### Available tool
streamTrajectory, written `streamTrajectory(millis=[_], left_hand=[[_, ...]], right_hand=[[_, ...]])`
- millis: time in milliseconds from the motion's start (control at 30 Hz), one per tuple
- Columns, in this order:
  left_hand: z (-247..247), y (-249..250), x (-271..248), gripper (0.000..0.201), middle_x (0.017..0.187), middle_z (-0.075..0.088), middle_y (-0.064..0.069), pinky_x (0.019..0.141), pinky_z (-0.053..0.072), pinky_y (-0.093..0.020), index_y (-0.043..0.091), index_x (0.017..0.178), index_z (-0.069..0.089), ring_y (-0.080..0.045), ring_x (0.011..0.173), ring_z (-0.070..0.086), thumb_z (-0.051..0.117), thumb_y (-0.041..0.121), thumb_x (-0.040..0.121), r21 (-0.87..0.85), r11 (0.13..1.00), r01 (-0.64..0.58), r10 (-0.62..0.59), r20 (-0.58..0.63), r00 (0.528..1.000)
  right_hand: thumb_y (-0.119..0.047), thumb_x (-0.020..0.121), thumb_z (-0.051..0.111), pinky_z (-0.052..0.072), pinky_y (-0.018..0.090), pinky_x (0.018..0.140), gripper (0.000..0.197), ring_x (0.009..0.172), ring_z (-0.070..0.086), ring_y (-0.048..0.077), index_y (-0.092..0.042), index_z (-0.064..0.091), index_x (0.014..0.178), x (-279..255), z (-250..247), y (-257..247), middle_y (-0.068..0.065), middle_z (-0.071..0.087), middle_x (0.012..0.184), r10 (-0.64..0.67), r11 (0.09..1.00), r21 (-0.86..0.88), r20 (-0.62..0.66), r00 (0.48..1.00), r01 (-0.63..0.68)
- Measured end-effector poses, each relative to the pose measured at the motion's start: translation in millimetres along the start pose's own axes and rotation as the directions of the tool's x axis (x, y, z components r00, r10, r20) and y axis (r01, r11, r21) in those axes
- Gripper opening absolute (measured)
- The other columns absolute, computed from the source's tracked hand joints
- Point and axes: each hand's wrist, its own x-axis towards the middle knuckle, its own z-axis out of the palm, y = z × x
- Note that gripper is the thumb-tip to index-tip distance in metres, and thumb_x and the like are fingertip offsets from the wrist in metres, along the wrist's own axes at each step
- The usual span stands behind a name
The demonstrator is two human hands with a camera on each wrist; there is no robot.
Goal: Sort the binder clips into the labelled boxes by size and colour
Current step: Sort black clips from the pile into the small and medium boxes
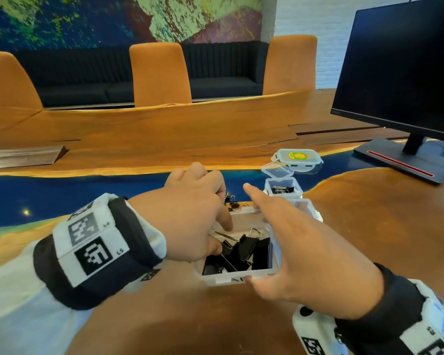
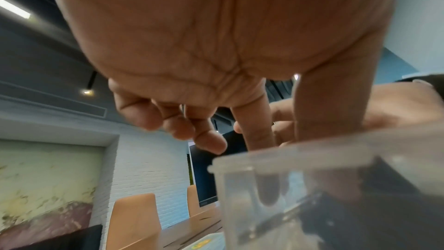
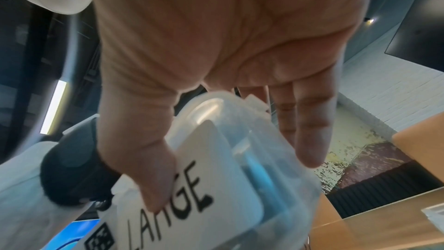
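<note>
Clear plastic box (image 1: 244, 279) reads "LARGE" only on right wrist cam | head cam shows black clips (image 1: 237, 254) inside | left hand (image 1: 190, 213) thumb and index dipped in, grip unclear | right hand (image 1: 300, 247) clasps box, index finger straight

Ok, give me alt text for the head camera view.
A left hand reaches into a clear plastic box of large black binder clips, steadied by the right hand on a wooden table. A smaller open clear box sits behind.
</note>
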Motion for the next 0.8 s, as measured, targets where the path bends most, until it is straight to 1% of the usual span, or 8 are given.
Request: streamTrajectory(millis=[67,167,267,333,500,567,667,800], left_hand=[[2,1,0,0.039,0.118,0.024,0.014,0.106,0.027,-0.035,0.054,0.126,0.058,-0.017,0.122,0.02,0.059,0.064,0.088,-0.045,0.999,-0.007,0.008,0.03,1.0],[7,3,0,0.029,0.12,0.024,0.016,0.102,0.031,-0.032,0.049,0.113,0.064,-0.015,0.119,0.019,0.063,0.061,0.087,-0.113,0.993,-0.021,0.028,0.06,0.998],[11,1,1,0.021,0.116,0.025,0.019,0.101,0.033,-0.032,0.046,0.094,0.062,-0.012,0.119,0.02,0.069,0.061,0.082,-0.197,0.98,-0.029,0.034,0.023,0.999],[10,-2,1,0.021,0.114,0.028,0.021,0.099,0.034,-0.03,0.046,0.09,0.063,-0.01,0.119,0.021,0.073,0.06,0.079,-0.294,0.956,-0.021,0.024,0.006,1.0],[12,-2,5,0.014,0.109,0.038,0.022,0.098,0.034,-0.031,0.041,0.082,0.073,-0.007,0.119,0.028,0.076,0.054,0.079,-0.513,0.858,-0.024,-0.08,-0.18,0.98],[15,5,8,0.019,0.108,0.041,0.021,0.102,0.03,-0.031,0.038,0.072,0.071,-0.007,0.119,0.028,0.077,0.055,0.077,-0.494,0.869,-0.003,-0.141,-0.253,0.957],[17,14,10,0.031,0.109,0.042,0.019,0.099,0.024,-0.032,0.035,0.062,0.061,-0.009,0.12,0.028,0.076,0.058,0.077,-0.374,0.925,0.065,-0.195,-0.32,0.927],[19,15,8,0.039,0.103,0.048,0.014,0.094,0.034,-0.038,0.031,0.057,0.054,-0.015,0.112,0.037,0.076,0.057,0.077,-0.338,0.941,0.029,-0.191,-0.456,0.869]], right_hand=[[-0.056,0.071,0.075,0.046,0.021,0.095,0.124,0.121,0.042,0.003,-0.048,-0.021,0.149,-1,0,1,-0.022,0.035,0.138,0.001,1.0,0.005,0.016,1.0,-0.001],[-0.056,0.071,0.076,0.044,0.017,0.095,0.124,0.122,0.04,-0.001,-0.049,-0.022,0.148,-2,0,3,-0.026,0.034,0.14,-0.001,1.0,0.021,0.047,0.999,0.0],[-0.056,0.071,0.076,0.043,0.016,0.097,0.124,0.122,0.041,0.0,-0.049,-0.021,0.148,-2,1,6,-0.026,0.034,0.139,0.0,1.0,0.03,0.051,0.999,-0.002],[-0.057,0.071,0.076,0.043,0.017,0.1,0.124,0.124,0.041,0.001,-0.049,-0.02,0.149,-2,2,7,-0.025,0.033,0.141,0.007,0.999,0.044,0.037,0.999,-0.009],[-0.056,0.071,0.076,0.047,0.025,0.098,0.123,0.121,0.044,0.003,-0.05,-0.018,0.15,-3,1,7,-0.022,0.037,0.135,-0.001,0.996,0.091,0.013,1.0,0.0],[-0.054,0.071,0.077,0.047,0.025,0.099,0.122,0.123,0.044,0.004,-0.052,-0.017,0.149,-3,0,6,-0.021,0.039,0.137,0.002,0.993,0.12,0.012,1.0,-0.004],[-0.057,0.07,0.078,0.043,0.019,0.102,0.123,0.126,0.041,0.0,-0.054,-0.016,0.149,-4,0,9,-0.023,0.036,0.143,0.006,0.989,0.145,0.016,1.0,-0.008],[-0.06,0.069,0.077,0.039,0.017,0.106,0.122,0.131,0.035,-0.008,-0.053,-0.014,0.149,-4,-4,12,-0.031,0.03,0.145,0.005,0.992,0.126,-0.026,1.0,-0.002]])
